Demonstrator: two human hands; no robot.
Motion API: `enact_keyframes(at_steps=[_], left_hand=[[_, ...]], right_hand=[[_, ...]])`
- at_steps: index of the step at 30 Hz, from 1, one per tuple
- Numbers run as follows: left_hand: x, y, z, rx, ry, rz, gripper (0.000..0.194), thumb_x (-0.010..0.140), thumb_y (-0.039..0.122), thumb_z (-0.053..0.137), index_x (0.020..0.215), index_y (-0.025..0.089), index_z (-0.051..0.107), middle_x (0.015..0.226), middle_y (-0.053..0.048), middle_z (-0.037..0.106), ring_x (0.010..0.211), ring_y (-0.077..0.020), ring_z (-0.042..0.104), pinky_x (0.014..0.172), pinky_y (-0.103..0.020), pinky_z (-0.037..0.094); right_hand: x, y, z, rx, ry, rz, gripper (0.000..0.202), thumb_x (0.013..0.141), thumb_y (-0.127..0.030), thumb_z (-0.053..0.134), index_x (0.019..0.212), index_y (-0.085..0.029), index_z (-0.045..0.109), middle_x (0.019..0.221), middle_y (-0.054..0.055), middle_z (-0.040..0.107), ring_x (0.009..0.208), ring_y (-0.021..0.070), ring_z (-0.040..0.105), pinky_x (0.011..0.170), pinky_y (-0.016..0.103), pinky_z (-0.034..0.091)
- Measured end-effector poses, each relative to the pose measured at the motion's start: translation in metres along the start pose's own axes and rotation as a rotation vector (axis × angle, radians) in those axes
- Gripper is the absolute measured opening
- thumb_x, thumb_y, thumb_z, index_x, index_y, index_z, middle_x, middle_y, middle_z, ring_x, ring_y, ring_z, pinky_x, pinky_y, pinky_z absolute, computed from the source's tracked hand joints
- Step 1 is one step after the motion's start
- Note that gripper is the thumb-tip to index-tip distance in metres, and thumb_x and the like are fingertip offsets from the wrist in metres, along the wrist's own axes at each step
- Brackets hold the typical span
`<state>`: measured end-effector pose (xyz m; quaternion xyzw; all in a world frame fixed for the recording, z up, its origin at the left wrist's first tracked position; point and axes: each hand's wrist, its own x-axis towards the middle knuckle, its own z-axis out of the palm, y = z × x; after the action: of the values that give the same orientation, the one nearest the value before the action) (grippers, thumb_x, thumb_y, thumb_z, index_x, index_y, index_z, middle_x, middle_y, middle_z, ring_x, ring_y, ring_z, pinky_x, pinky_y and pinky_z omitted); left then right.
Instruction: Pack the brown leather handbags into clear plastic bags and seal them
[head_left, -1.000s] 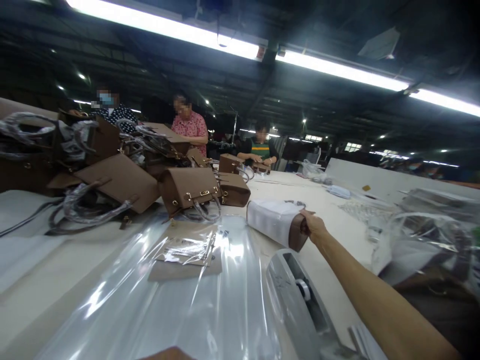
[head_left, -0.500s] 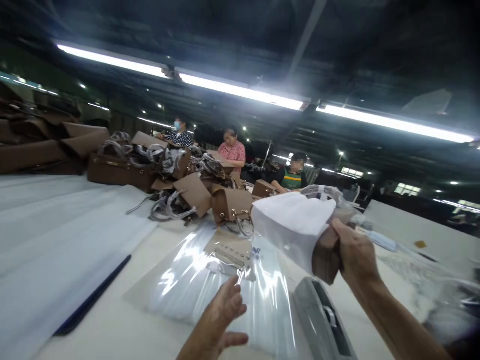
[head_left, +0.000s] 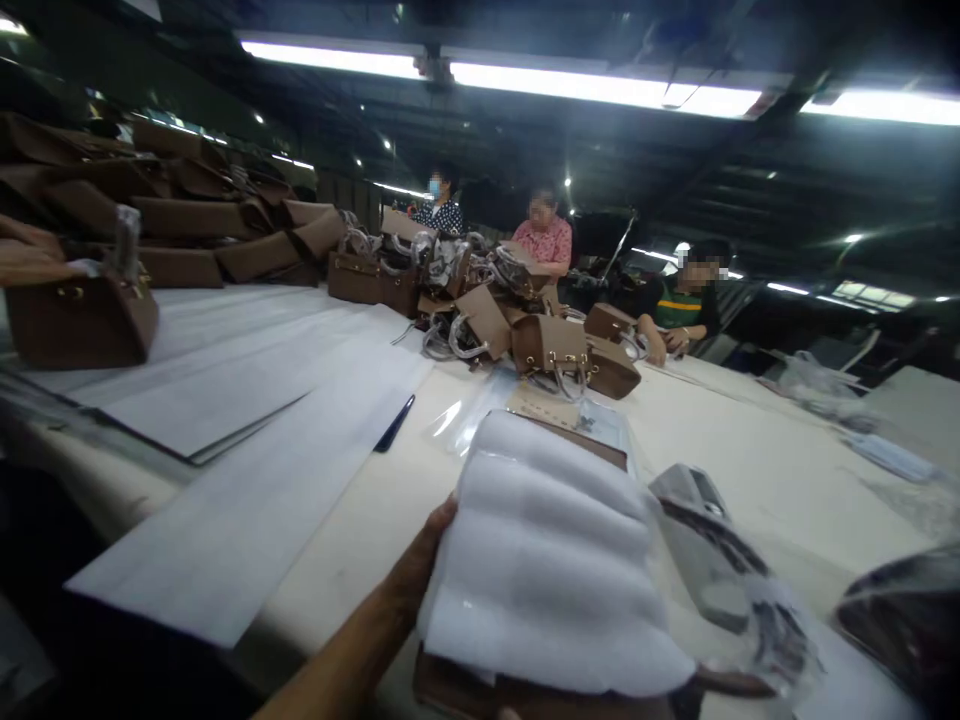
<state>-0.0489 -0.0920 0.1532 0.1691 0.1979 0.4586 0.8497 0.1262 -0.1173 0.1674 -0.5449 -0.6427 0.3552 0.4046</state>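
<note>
A brown handbag (head_left: pixel 540 692) lies tilted low in the head view, its body mostly covered by a rippled white foam sheet (head_left: pixel 547 560). Its plastic-wrapped handles (head_left: pixel 784 625) stick out to the right. My left hand (head_left: pixel 424 550) grips the bag's left side, thumb along the edge and fingers hidden behind it. Of my right hand, at most a fingertip (head_left: pixel 510 713) shows at the bottom edge; its grip is hidden. Beyond the bag lie a clear plastic bag (head_left: pixel 465 425) and a printed brown card (head_left: pixel 544 405).
A grey tape dispenser (head_left: pixel 701 560) stands right of the bag. White sheets (head_left: pixel 247 470) and a dark blue strip (head_left: pixel 394 424) lie on the left. Brown handbags (head_left: pixel 551 345) are heaped behind. Another person's hand (head_left: pixel 34 255) is on a handbag (head_left: pixel 82 320) at far left; several people sit opposite.
The foam-covered handbag has come nearer and lower, from the right to the centre. My left hand, free before, now holds its left side. The view has swung left.
</note>
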Motion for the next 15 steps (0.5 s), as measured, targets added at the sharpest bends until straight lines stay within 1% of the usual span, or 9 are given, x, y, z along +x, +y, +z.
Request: enact_keyframes(at_steps=[2, 3, 5, 7, 9, 11, 13, 15], left_hand=[[-0.004, 0.013, -0.009, 0.097, -0.006, -0.027, 0.050, 0.073, 0.048, 0.061, 0.108, 0.013, 0.057, 0.086, -0.009, 0.068, 0.086, -0.0252, 0.063, 0.084, -0.036, 0.045], [-0.003, 0.017, -0.013, 0.149, -0.008, -0.050, 0.049, 0.073, 0.048, 0.060, 0.107, 0.012, 0.058, 0.087, -0.009, 0.068, 0.085, -0.0242, 0.063, 0.084, -0.035, 0.045], [0.001, 0.023, -0.017, 0.295, 0.021, -0.097, 0.052, 0.074, 0.052, 0.057, 0.104, 0.010, 0.059, 0.088, -0.011, 0.067, 0.084, -0.0234, 0.062, 0.082, -0.033, 0.046], [0.007, 0.027, -0.016, 0.509, 0.087, -0.065, 0.054, 0.074, 0.054, 0.055, 0.103, 0.008, 0.060, 0.089, -0.012, 0.066, 0.084, -0.0240, 0.062, 0.080, -0.033, 0.046], [0.011, 0.034, -0.012, 0.697, 0.159, 0.007, 0.054, 0.073, 0.053, 0.057, 0.106, 0.010, 0.059, 0.096, -0.012, 0.065, 0.090, -0.0254, 0.059, 0.080, -0.034, 0.045], [0.009, 0.041, -0.007, 0.793, 0.231, 0.065, 0.053, 0.072, 0.050, 0.061, 0.110, 0.014, 0.057, 0.107, -0.011, 0.061, 0.100, -0.0272, 0.055, 0.083, -0.035, 0.043], [-0.002, 0.044, -0.005, 0.852, 0.310, 0.110, 0.052, 0.073, 0.052, 0.058, 0.113, 0.017, 0.055, 0.116, -0.010, 0.056, 0.108, -0.0285, 0.049, 0.087, -0.037, 0.040], [-0.023, 0.037, -0.007, 0.924, 0.391, 0.236, 0.051, 0.079, 0.056, 0.047, 0.115, 0.020, 0.053, 0.123, -0.009, 0.051, 0.113, -0.0281, 0.045, 0.092, -0.040, 0.037]], right_hand=[[-0.019, -0.006, 0.015, 0.012, -0.082, -0.044, 0.033, 0.085, -0.048, 0.046, 0.100, -0.021, 0.059, 0.097, 0.005, 0.061, 0.084, 0.0161, 0.058, 0.070, 0.031, 0.050], [-0.031, -0.009, 0.019, 0.018, -0.102, -0.050, 0.030, 0.086, -0.045, 0.047, 0.101, -0.021, 0.058, 0.099, 0.005, 0.059, 0.087, 0.0167, 0.057, 0.072, 0.031, 0.049], [-0.052, -0.014, 0.018, 0.023, -0.118, -0.057, 0.028, 0.087, -0.040, 0.048, 0.104, -0.019, 0.056, 0.104, 0.006, 0.056, 0.090, 0.0169, 0.055, 0.075, 0.033, 0.049], [-0.065, -0.017, 0.009, 0.024, -0.112, -0.067, 0.029, 0.087, -0.038, 0.048, 0.106, -0.017, 0.054, 0.106, 0.006, 0.055, 0.090, 0.0169, 0.055, 0.077, 0.034, 0.048], [-0.067, -0.016, -0.003, 0.019, -0.087, -0.069, 0.029, 0.087, -0.040, 0.048, 0.104, -0.018, 0.056, 0.105, 0.005, 0.056, 0.090, 0.0174, 0.055, 0.076, 0.033, 0.049], [-0.065, -0.011, -0.014, 0.009, -0.050, -0.062, 0.030, 0.087, -0.043, 0.047, 0.101, -0.019, 0.057, 0.100, 0.005, 0.059, 0.086, 0.0165, 0.057, 0.073, 0.032, 0.050], [-0.065, -0.005, -0.025, -0.008, -0.007, -0.043, 0.032, 0.085, -0.047, 0.047, 0.096, -0.020, 0.061, 0.091, 0.004, 0.062, 0.080, 0.0161, 0.059, 0.069, 0.029, 0.051], [-0.066, 0.002, -0.040, -0.022, 0.035, -0.022, 0.035, 0.084, -0.052, 0.045, 0.091, -0.023, 0.064, 0.080, 0.002, 0.064, 0.074, 0.0169, 0.061, 0.064, 0.027, 0.052]])
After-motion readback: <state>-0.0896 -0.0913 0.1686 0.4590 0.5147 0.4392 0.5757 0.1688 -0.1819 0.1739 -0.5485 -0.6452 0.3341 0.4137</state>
